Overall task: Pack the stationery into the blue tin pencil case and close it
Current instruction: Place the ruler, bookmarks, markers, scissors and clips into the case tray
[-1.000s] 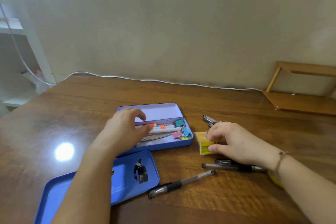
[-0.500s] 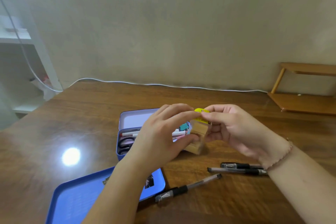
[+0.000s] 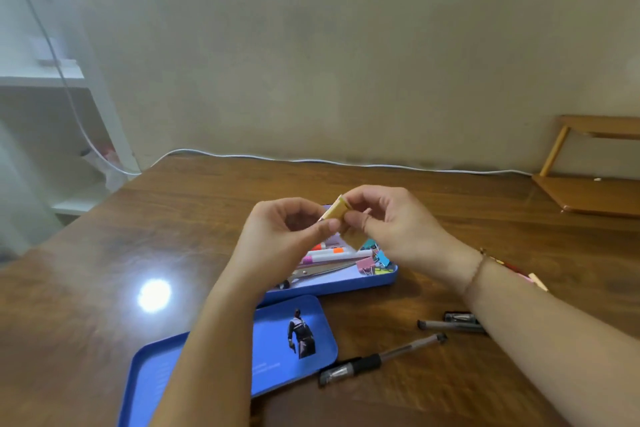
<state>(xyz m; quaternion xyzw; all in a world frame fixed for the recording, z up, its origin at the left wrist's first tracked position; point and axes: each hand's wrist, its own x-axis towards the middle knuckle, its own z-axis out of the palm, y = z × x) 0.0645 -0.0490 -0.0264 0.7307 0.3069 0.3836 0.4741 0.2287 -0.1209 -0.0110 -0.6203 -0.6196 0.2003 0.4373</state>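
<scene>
Both hands are up over the open blue tin (image 3: 346, 282), pinching a small tan box (image 3: 341, 215) between them: the left hand (image 3: 280, 239) at its left edge, the right hand (image 3: 391, 225) at its top and right side. Markers (image 3: 332, 255), scissors (image 3: 318, 272) and coloured clips (image 3: 374, 258) lie in the tin. Its lid (image 3: 277, 343) rests just in front, with pens (image 3: 381, 359) on the table (image 3: 104, 253) to the right

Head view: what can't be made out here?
- Small tan box: print unreadable, blurred, pinched between left hand and right hand.
- Blue tin base: far half hidden behind both hands.
- Lid: near end covered by left forearm.
- Pens: right ends under right forearm.
</scene>
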